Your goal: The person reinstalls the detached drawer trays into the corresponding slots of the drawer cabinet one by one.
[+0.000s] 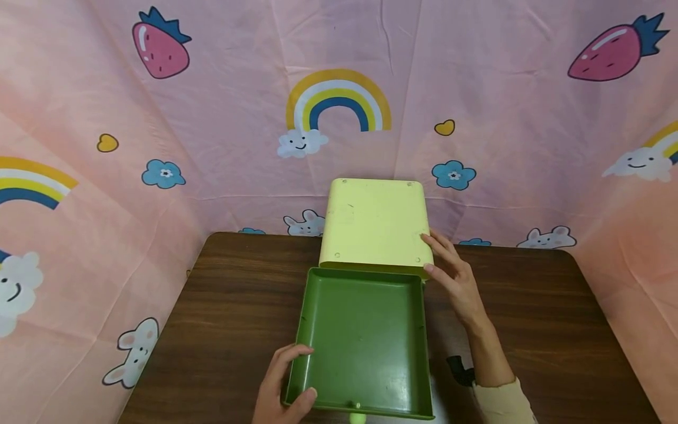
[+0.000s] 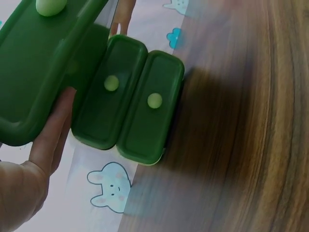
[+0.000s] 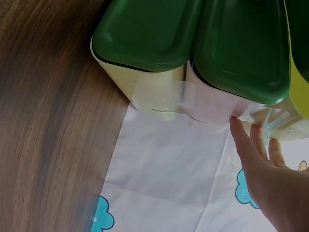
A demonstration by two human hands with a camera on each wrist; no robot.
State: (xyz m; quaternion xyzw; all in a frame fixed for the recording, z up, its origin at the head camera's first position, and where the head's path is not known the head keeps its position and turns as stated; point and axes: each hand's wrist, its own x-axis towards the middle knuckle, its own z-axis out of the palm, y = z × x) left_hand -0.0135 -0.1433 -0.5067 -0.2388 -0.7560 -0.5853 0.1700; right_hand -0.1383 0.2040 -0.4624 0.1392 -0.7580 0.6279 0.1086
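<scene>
A pale yellow drawer cabinet stands at the table's back edge. From its top a green drawer is pulled far out toward me; its bare green floor shows. My left hand grips the drawer's left wall near the front corner, index fingertip and thumb over the rim. In the left wrist view, fingers lie along the drawer's outer side. My right hand rests on the cabinet's right side, thumb near its front top corner, fingers fairly straight. Two lower green drawers with round pale knobs sit pushed in.
A black bent piece lies on the dark wooden table beside my right forearm. Pink printed cloth hangs behind and at both sides. Clear tape spans the cabinet's side between tiers.
</scene>
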